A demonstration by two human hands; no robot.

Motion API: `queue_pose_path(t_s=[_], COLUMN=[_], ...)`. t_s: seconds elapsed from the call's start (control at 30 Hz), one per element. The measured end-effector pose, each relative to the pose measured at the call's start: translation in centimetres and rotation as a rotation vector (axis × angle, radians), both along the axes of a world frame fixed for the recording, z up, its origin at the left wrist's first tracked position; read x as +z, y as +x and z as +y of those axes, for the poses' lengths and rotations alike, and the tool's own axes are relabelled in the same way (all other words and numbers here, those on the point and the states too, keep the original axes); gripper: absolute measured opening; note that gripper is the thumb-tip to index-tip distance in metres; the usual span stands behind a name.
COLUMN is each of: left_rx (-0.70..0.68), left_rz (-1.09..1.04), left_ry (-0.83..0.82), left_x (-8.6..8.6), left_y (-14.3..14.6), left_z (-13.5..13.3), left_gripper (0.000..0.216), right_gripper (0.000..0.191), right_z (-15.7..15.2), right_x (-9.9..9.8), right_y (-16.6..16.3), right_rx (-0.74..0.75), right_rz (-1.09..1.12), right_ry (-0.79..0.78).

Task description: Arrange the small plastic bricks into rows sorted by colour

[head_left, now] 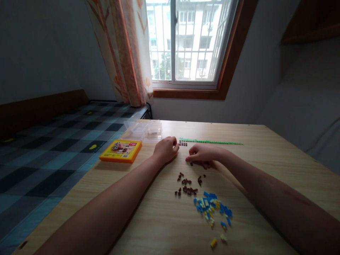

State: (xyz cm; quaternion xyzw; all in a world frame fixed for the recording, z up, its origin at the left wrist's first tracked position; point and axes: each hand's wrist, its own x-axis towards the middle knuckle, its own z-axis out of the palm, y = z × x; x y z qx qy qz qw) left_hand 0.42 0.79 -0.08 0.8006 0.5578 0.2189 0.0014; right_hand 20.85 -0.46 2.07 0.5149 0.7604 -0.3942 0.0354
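My left hand [166,148] rests on the table with its fingers curled together, beside the left end of a short row of small brown bricks [183,144]. Whatever its fingertips may hold is too small to make out. To the right, my right hand [203,153] is low over the wood, thumb and fingers drawn together in a pinch. A small brown brick [191,164] shows at the underside of its fingers. Behind both hands runs a long line of tiny green bricks [212,142]. Nearer to me lies a loose group of brown bricks [189,190].
A pile of blue, yellow and cream bricks [209,205] lies at the near side of the wooden table [148,219]. An orange-yellow box [120,151] sits at the left edge, with a clear plastic tray [145,131] behind it. A bed [66,141] adjoins the table.
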Motion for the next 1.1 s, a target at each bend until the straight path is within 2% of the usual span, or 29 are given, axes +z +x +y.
queue_pose_path(t_s=[0.27, 0.47, 0.6, 0.9, 1.1], left_rx=[0.004, -0.002, -0.001, -0.013, 0.005], left_rz=[-0.001, 0.0, 0.008, -0.001, 0.009], left_ry=[-0.001, 0.0, -0.013, -0.014, -0.026], left_x=[0.1, 0.2, 0.3, 0.1, 0.3], left_y=[0.0, 0.0, 0.0, 0.0, 0.0], left_z=[-0.1, -0.1, -0.2, -0.1, -0.2], left_gripper=[0.019, 0.018, 0.018, 0.018, 0.017], right_gripper=[0.038, 0.033, 0.029, 0.034, 0.025], right_z=[0.2, 0.3, 0.4, 0.6, 0.5], right_x=[-0.3, -0.4, -0.5, -1.3, -0.9], right_y=[0.3, 1.0, 1.4, 1.6, 1.1], right_rx=[-0.01, 0.0, 0.02, 0.055, 0.1], right_rz=[0.037, 0.319, 0.394, 0.352, 0.283], right_ry=[-0.033, -0.02, -0.019, 0.113, 0.353])
